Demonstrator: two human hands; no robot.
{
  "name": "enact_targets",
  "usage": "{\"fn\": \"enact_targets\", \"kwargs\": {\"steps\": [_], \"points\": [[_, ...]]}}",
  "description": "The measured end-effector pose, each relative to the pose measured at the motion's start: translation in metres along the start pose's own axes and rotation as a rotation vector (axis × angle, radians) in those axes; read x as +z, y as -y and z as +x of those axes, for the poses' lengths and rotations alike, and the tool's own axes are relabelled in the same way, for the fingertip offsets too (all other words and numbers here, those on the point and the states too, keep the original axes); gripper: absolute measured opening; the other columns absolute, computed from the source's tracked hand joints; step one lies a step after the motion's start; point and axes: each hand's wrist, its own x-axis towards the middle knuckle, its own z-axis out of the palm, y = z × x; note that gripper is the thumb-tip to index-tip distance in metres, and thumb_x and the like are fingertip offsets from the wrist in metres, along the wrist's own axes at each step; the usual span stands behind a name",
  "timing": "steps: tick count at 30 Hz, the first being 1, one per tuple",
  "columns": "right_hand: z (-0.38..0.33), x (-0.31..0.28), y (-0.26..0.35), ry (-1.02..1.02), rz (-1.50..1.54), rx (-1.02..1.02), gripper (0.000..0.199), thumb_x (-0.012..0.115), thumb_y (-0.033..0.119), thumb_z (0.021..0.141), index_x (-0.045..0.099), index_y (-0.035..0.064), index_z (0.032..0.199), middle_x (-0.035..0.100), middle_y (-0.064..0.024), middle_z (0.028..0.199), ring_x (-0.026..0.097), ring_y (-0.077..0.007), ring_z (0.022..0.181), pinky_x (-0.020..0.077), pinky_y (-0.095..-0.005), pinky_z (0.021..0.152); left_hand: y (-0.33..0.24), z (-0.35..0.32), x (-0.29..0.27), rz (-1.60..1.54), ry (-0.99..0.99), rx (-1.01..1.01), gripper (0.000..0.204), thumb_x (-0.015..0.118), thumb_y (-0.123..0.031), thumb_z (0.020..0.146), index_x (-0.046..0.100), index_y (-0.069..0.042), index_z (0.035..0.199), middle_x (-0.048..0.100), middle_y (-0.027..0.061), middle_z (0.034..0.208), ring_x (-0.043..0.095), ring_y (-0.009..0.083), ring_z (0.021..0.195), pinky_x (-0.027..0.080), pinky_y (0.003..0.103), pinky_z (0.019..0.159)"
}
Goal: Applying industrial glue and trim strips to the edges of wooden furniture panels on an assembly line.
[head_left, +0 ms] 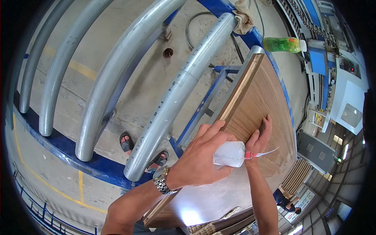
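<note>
My left hand (199, 158), with a metal watch (161, 181) on its wrist, is closed around a white squeeze bottle (228, 154). The bottle lies tilted sideways, its red cap and thin pointed nozzle (266, 153) aimed to the right. Two fingers of that hand reach the grooved long edge of a brown wood-grain panel (270, 94). On the panel's face, to the right of the bottle, rests my right hand (261, 135), fingers stretched out and holding nothing. Part of its palm is hidden behind the bottle's tip.
Grey rollers (176, 96) on a blue frame (109, 170) run along the left. A green drink bottle (282, 44) and a crumpled cloth (243, 17) sit on the frame's far end. Machinery (348, 94) stands at right; a person (288, 201) is at lower right.
</note>
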Motion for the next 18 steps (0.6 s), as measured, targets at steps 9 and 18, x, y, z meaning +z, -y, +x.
{"fn": "enact_targets", "kwargs": {"steps": [9,18], "points": [[-0.001,0.000,0.004,-0.020,-0.017,0.005,0.050,0.050,0.003,0.098,0.054,-0.0035,0.147,0.050,-0.0260,0.163,0.047,-0.0453,0.151,0.0334,-0.0522,0.128,0.000,0.000,-0.004,0.071,0.058,-0.007,0.060,0.090,-0.019,0.075,0.066,-0.006,0.129,0.051,0.0338,0.158,0.049,0.0486,0.145,0.044,0.050,0.117],[-0.001,0.000,0.001,-0.002,-0.016,0.048,0.051,0.053,0.004,0.096,0.055,-0.0022,0.147,0.049,-0.0240,0.165,0.042,-0.0441,0.155,0.0290,-0.0533,0.129,-0.004,0.010,-0.004,0.065,0.063,0.012,0.058,0.089,-0.017,0.076,0.067,-0.006,0.129,0.054,0.0301,0.157,0.049,0.0486,0.146,0.044,0.050,0.116]]}}
